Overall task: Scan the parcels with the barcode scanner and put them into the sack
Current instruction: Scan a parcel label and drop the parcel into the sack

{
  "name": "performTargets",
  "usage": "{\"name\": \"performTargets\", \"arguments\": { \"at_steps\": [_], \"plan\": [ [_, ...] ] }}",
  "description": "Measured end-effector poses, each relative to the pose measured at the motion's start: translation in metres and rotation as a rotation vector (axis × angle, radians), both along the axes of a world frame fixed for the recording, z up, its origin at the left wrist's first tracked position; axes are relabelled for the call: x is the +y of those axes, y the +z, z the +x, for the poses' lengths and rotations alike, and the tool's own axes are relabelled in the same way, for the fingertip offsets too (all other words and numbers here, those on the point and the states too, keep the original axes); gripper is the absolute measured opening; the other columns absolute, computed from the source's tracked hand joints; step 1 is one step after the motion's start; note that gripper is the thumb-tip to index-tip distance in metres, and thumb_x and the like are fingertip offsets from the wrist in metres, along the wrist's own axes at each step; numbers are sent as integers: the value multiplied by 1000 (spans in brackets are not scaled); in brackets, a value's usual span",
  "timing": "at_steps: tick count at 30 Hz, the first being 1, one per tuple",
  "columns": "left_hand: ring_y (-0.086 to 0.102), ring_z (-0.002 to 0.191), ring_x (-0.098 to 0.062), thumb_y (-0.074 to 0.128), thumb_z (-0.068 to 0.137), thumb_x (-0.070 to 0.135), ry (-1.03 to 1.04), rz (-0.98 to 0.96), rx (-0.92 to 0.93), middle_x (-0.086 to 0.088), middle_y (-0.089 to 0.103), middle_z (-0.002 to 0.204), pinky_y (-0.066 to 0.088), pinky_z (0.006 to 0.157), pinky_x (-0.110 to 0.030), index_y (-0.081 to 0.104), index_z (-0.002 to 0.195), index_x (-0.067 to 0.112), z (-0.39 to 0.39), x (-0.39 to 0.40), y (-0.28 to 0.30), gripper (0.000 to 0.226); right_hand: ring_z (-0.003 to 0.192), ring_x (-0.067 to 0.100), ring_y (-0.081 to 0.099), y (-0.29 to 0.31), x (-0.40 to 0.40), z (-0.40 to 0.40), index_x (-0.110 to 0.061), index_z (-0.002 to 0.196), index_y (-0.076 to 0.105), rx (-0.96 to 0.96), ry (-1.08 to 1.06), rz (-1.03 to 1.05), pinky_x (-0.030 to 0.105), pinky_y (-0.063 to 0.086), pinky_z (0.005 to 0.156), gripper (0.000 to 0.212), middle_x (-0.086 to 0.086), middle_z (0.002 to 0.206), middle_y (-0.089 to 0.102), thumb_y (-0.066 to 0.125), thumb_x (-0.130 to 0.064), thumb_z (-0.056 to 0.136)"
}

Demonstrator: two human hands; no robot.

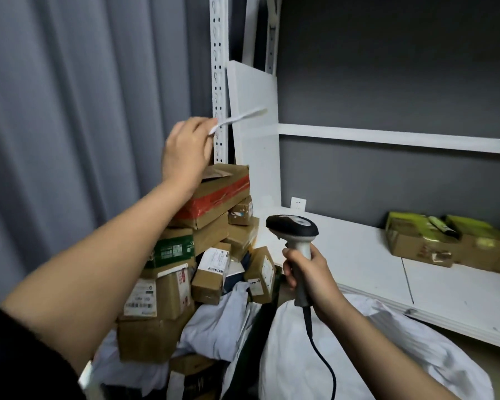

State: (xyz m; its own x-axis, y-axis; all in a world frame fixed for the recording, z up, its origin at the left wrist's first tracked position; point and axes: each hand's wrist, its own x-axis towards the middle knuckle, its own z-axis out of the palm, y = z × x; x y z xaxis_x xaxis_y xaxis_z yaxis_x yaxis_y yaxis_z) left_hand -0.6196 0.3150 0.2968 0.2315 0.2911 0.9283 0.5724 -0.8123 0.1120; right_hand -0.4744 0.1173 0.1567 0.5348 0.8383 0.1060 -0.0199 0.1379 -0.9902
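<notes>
My left hand (185, 148) is raised above a tall pile of cardboard parcels (202, 243) and pinches a thin white flat parcel (237, 119) seen edge-on. On top of the pile lies a box with red tape (217, 194). My right hand (309, 278) grips the handle of a grey and black barcode scanner (293, 226), whose head points left towards the pile; its cable hangs down. Below the scanner lies a bulging white sack (373, 356).
A white shelf (358, 255) runs along the right, with cardboard boxes carrying yellow-green bags (451, 238) at its far end. A white perforated upright (218, 82) and a leaning white board (254, 134) stand behind the pile. Grey soft mailers (214, 327) lie at the pile's foot. A curtain hangs left.
</notes>
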Motion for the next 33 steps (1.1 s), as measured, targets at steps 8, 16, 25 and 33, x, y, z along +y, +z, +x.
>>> {"name": "performTargets", "arguments": {
  "at_steps": [8,16,25,33],
  "plan": [
    [54,70,-6,41,102,19,-454,-838,-388,1,60,79,45,63,-16,56,89,12,-15,-126,-43,22,40,13,35,10,-81,19,-10,98,46,122,-48,65,24,33,40,7,2,54,44,52,-10,95],
    [66,82,-17,41,103,15,-595,-1459,-455,-12,66,112,54,65,-29,59,114,14,-5,-155,-161,21,41,15,33,-21,-129,12,-10,92,46,67,41,53,24,31,41,12,6,56,42,58,-13,91],
    [69,80,-17,45,101,14,-616,-1644,-440,-8,71,101,57,62,-30,60,113,12,15,-160,-221,20,41,11,40,-58,-123,37,-6,89,52,-103,-243,-57,22,32,41,12,-4,48,48,62,-10,91],
    [67,91,-24,41,101,6,-755,-1755,-608,-14,67,111,54,81,-41,58,118,8,42,-159,-229,24,40,11,38,-78,-108,38,-20,95,54,-1,-328,-108,21,24,38,15,5,55,46,66,-12,89]
  ]
}}
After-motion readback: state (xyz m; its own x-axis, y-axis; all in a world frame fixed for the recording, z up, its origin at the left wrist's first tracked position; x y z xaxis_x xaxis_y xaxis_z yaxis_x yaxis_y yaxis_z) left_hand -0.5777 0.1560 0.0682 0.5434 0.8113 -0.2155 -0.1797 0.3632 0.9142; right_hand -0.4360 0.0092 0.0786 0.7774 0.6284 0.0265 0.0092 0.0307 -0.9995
